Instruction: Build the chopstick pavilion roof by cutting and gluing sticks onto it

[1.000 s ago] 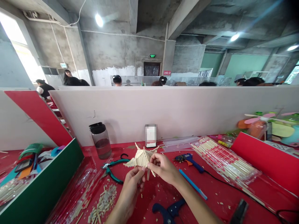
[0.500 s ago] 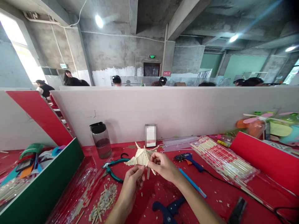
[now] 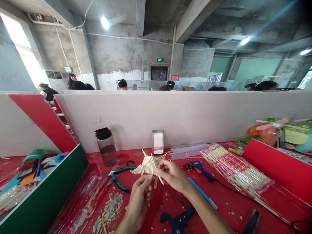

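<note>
A small roof-shaped model of pale wooden sticks (image 3: pixel 147 165) is held above the red table (image 3: pixel 219 201). My left hand (image 3: pixel 139 196) pinches its lower edge from below, fingers closed on the sticks. From the right, my right hand (image 3: pixel 172 175) grips the model's right side with curled fingers. A single stick hangs down between the two hands.
Green-handled pliers (image 3: pixel 119 177) and a dark-lidded jar (image 3: pixel 106 147) lie left of the model. A blue glue gun (image 3: pixel 198 168), a blue pen (image 3: pixel 202 193) and bagged sticks (image 3: pixel 234 170) are right. Cut stick bits (image 3: pixel 107 213) and a blue tool (image 3: pixel 176 221) lie near me. A phone (image 3: pixel 158 142) leans on the white partition.
The model and both hands stay almost where they were. My left hand has slipped slightly lower under the model, and the view has shifted a little.
</note>
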`<state>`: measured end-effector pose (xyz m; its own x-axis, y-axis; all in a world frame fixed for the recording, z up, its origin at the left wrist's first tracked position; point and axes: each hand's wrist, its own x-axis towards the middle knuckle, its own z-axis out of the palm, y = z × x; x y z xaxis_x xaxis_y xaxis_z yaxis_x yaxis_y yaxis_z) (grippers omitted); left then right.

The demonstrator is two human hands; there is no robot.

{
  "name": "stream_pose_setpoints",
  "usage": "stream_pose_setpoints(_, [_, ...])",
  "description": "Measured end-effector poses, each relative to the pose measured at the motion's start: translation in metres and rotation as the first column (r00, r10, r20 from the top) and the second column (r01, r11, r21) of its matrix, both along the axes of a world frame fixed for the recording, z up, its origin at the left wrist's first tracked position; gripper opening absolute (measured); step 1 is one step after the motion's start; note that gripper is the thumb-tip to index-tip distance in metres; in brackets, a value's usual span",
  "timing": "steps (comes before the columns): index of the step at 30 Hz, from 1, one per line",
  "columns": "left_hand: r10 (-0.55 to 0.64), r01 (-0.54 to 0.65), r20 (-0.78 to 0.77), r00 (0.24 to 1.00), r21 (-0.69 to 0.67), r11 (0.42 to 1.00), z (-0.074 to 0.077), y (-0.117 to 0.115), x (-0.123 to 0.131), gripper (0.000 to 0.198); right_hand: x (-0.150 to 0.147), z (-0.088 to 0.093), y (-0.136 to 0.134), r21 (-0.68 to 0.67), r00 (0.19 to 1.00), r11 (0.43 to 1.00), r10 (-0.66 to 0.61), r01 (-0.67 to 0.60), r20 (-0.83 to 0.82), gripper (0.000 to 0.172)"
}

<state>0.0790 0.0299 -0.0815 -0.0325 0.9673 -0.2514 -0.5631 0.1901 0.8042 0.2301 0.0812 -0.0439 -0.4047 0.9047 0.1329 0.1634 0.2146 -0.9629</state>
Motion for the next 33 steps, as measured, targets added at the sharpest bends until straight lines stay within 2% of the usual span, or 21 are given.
stream_pose_setpoints(2, [0.046,-0.048,0.083,0.995,0.021,0.999,-0.003,-0.003,0.003,0.046,0.001,0.002,-0.002,0.021,1.0,1.0,-0.003,0.003,0.003,0.02])
stream_pose_setpoints(8, [0.125,-0.127,0.194,0.973,-0.003,0.992,0.003,-0.006,0.006,0.048,-0.004,0.016,-0.015,0.249,0.992,0.967,-0.081,0.054,0.098,0.015])
stream_pose_setpoints(13, [0.171,-0.175,0.205,0.964,0.0,0.985,0.008,-0.006,0.006,0.045,-0.007,0.024,-0.022,0.304,0.982,0.952,-0.092,0.038,0.165,0.012])
stream_pose_setpoints(18, [0.196,-0.212,0.216,0.957,0.051,0.976,0.005,-0.006,0.005,0.043,-0.01,0.034,-0.021,0.379,0.973,0.923,-0.141,0.063,0.18,0.012])
stream_pose_setpoints(23, [0.226,-0.245,0.199,0.953,0.073,0.967,0.003,-0.005,0.003,0.044,-0.026,0.042,-0.016,0.427,0.955,0.904,-0.134,0.009,0.263,0.011])
stream_pose_setpoints(28, [0.258,-0.275,0.195,0.946,0.065,0.959,0.004,-0.004,0.002,0.046,-0.039,0.04,-0.01,0.528,0.905,0.849,-0.201,-0.03,0.375,0.016])
stream_pose_setpoints(33, [0.268,-0.283,0.201,0.942,0.049,0.958,0.003,-0.004,0.001,0.048,-0.043,0.031,-0.01,0.566,0.861,0.824,-0.27,-0.024,0.43,0.018])
